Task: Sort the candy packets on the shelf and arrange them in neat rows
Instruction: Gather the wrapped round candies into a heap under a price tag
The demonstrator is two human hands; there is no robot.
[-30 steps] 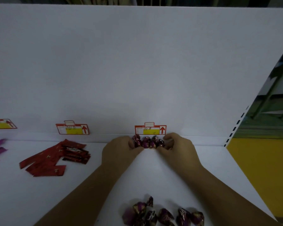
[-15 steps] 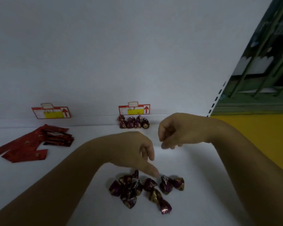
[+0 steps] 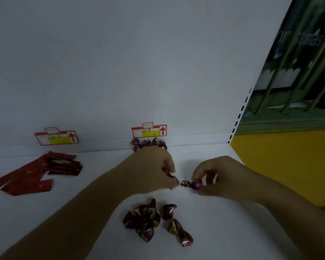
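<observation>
Pinching one wrapped candy (image 3: pixel 169 174) in the curled left hand (image 3: pixel 152 166) and a purple candy (image 3: pixel 196 185) in the curled right hand (image 3: pixel 221 177), mid-shelf (image 3: pixel 223 231), between the near loose pile (image 3: pixel 146 220) and the far row (image 3: pixel 148 144) under the price tag (image 3: pixel 149 130). Probably picked to start a second row just nearer. At left, red packets (image 3: pixel 38 173) lying apart, likely sorted by kind.

dim light; white back panel (image 3: pixel 139 62), yellow wall (image 3: pixel 289 166), green bars (image 3: pixel 289 87) right.
</observation>
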